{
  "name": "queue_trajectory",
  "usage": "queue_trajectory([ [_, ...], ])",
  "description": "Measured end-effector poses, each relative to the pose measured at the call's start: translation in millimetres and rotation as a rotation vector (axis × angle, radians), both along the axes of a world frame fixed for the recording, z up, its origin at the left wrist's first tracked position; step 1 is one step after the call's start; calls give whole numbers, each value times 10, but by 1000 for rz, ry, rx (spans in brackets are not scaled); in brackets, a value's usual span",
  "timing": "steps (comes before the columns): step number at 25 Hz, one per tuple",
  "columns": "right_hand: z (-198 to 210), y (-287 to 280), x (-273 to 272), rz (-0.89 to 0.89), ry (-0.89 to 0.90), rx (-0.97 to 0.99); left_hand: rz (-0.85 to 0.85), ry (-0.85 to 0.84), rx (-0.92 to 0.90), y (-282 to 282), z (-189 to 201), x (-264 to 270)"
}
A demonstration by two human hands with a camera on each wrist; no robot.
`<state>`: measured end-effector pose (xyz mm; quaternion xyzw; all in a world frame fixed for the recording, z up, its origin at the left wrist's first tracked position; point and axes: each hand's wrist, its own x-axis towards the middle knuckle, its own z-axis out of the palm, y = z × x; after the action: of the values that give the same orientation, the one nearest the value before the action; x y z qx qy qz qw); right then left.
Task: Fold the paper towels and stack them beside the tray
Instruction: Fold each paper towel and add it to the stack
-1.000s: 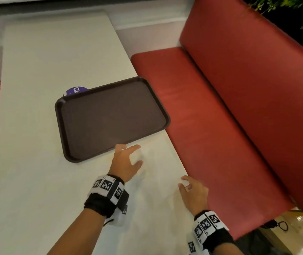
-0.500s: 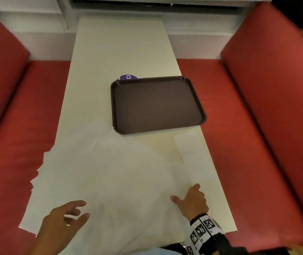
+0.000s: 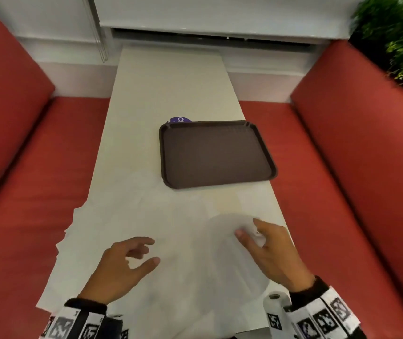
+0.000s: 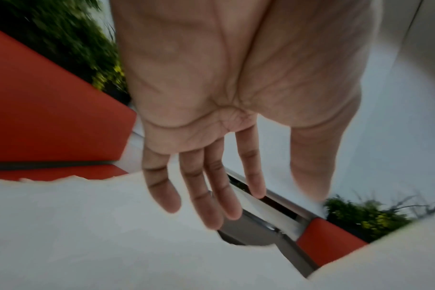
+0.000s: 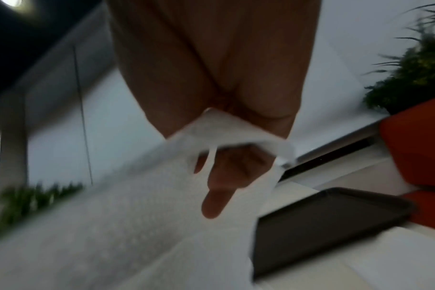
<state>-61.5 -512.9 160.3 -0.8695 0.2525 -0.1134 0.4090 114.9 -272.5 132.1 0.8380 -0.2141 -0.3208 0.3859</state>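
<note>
Several white paper towels (image 3: 127, 221) lie spread over the near half of the white table (image 3: 171, 81), some hanging off its left edge. My right hand (image 3: 256, 234) pinches the edge of one towel (image 3: 229, 231) and lifts it off the pile; in the right wrist view that towel (image 5: 231, 129) drapes across my curled fingers (image 5: 219, 196). My left hand (image 3: 144, 253) hovers over the towels with relaxed, spread fingers (image 4: 211, 192) and holds nothing. The dark brown tray (image 3: 216, 152) lies empty beyond the towels, and shows low on the right as the tray (image 5: 323, 225) in the right wrist view.
Red bench seats (image 3: 24, 167) flank the table on both sides. A purple round label (image 3: 180, 119) peeks out behind the tray. A folded white strip (image 3: 256, 201) lies by the table's right edge. Green plants (image 3: 396, 33) stand at the far right.
My view swung from the right bench to face the table squarely. My right hand moved forward and took hold of a towel edge, lifting it. My left hand came back over the pile.
</note>
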Motion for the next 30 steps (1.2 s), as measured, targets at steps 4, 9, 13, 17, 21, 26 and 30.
queue_trajectory([
  [4, 525, -164, 180, -10, -325, 634, -31, 580, -311, -580, 114, -67],
  [9, 397, -321, 202, -79, -385, 771, 37, 845, -707, -900, 380, -113],
  [13, 366, -543, 204, -50, -329, 628, 61, 544, -687, -936, 592, 87],
  [17, 401, -683, 286, 63, -326, 686, 98, 308, -568, -933, 691, 281],
  [21, 363, -753, 369, 85, -363, 734, 135, 311, -603, -953, 759, 410],
  [26, 316, -793, 358, 99, -421, 757, 216, 438, -654, -987, 778, 460],
  [30, 327, -735, 248, -29, -452, 863, 104, 425, -607, -1038, 743, 469],
])
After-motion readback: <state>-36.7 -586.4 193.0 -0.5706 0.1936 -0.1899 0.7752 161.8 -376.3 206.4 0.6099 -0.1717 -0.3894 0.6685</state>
